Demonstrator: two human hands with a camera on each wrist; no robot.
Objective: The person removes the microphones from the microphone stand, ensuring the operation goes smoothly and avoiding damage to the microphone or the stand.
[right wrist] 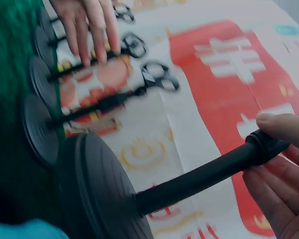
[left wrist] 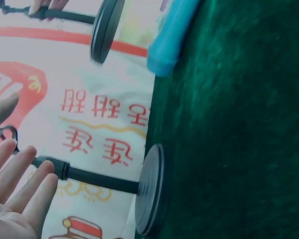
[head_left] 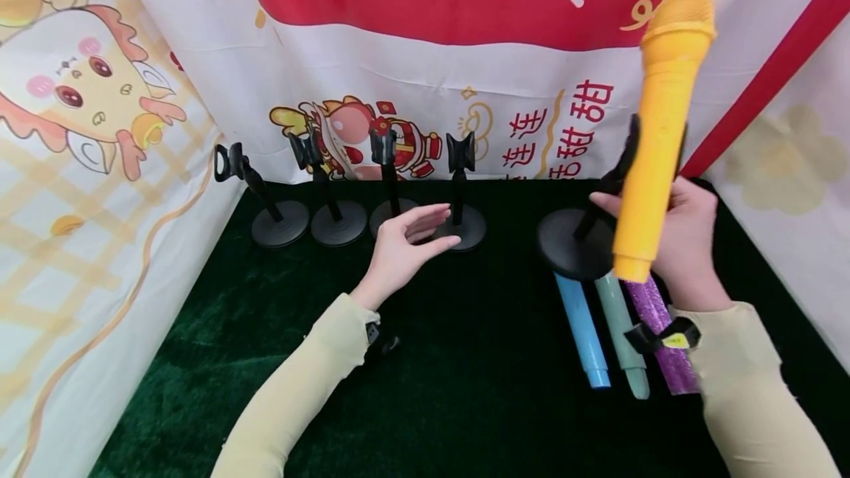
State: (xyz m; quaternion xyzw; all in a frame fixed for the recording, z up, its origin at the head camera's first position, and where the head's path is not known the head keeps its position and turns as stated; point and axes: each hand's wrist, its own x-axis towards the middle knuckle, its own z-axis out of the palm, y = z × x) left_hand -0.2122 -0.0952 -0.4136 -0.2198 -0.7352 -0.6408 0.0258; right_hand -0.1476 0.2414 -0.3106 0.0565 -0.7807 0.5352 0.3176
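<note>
A yellow microphone [head_left: 664, 131] sits slanted in the clip of a black microphone stand [head_left: 564, 249]. My right hand [head_left: 690, 242] grips that stand, and in the right wrist view its thumb and fingers [right wrist: 276, 186] close round the pole's collar. The round base hangs off the cloth in the left wrist view. My left hand [head_left: 405, 246] holds nothing, its fingers loosely extended in front of another black stand [head_left: 468, 231] whose clip is bare. Below the raised base lie a blue microphone [head_left: 583, 334], a pale green one [head_left: 623, 338] and a glittery purple one [head_left: 644, 301].
Several microphone stands with bare clips form a row along the back, including one at the far left [head_left: 279, 223]. Dark green cloth [head_left: 465, 389] covers the table. Printed white and red fabric [head_left: 425, 65] hangs behind, with more fabric at both sides.
</note>
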